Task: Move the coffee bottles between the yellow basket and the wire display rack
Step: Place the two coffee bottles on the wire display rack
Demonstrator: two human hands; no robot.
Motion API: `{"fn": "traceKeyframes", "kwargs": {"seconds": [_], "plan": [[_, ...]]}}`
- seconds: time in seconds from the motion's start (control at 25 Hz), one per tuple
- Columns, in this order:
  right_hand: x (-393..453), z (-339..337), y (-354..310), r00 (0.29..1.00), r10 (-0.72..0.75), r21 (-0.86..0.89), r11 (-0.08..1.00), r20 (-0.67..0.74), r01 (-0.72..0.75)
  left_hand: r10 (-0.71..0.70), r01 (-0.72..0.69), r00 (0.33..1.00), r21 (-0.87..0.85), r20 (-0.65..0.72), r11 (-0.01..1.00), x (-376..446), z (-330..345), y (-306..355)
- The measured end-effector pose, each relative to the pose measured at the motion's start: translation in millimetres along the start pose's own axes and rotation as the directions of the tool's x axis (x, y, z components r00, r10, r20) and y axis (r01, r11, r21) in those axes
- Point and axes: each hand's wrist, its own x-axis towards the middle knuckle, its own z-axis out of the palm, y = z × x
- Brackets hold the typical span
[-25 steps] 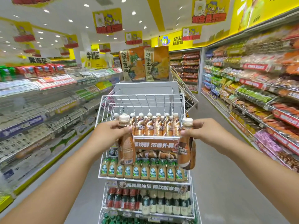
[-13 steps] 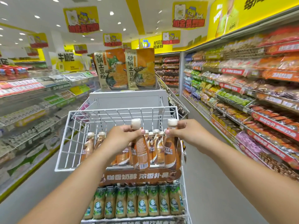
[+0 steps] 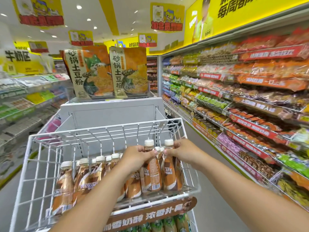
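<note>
In a supermarket aisle, my left hand grips the neck of one coffee bottle while my right hand pinches the neck of a second coffee bottle, fingers of both curled tight just under the white caps. The two bottles stand upright, side by side and touching, at the front right corner of the top tier of the white wire display rack. To their left, a row of matching brown bottles fills the same tier, labels facing me; my left forearm crosses in front of some of them. A brown banner with white lettering runs along the tier's front edge, and green-labelled bottles show on the tier below. Behind the rack, two large orange noodle packs stand upright on a grey display stand. Stocked snack shelves line the aisle to my right.
</note>
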Motion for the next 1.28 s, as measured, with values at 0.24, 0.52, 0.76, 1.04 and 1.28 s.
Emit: {"fn": "traceKeyframes", "kwargs": {"seconds": [0.24,0.52,0.76,1.04,1.28], "plan": [[18.2,19.2,10.6,0.997,0.070,-0.026,0.997,-0.040,-0.071,-0.043,0.041,0.998,0.050,0.040,0.998,23.9,10.8,-18.5],[25.1,32.6,14.2,0.975,0.161,-0.074,0.982,-0.155,-0.174,-0.040,0.042,0.999,0.073,-0.028,0.996,36.0,17.2,-28.7],[21.7,40.9,14.6,0.962,0.180,-0.157,0.964,-0.205,-0.214,-0.041,0.042,0.999,0.027,-0.016,0.999,41.3,22.8,-33.5],[7.9,38.3,5.8,0.976,0.107,-0.213,0.966,-0.188,-0.146,0.037,-0.035,0.996,0.031,-0.084,0.999,29.8,22.8,-28.6],[-11.5,25.8,0.8,0.987,-0.082,-0.346,0.938,-0.139,0.029,0.255,-0.180,0.954,0.382,-0.155,0.907,10.6,14.2,-8.7]]}}
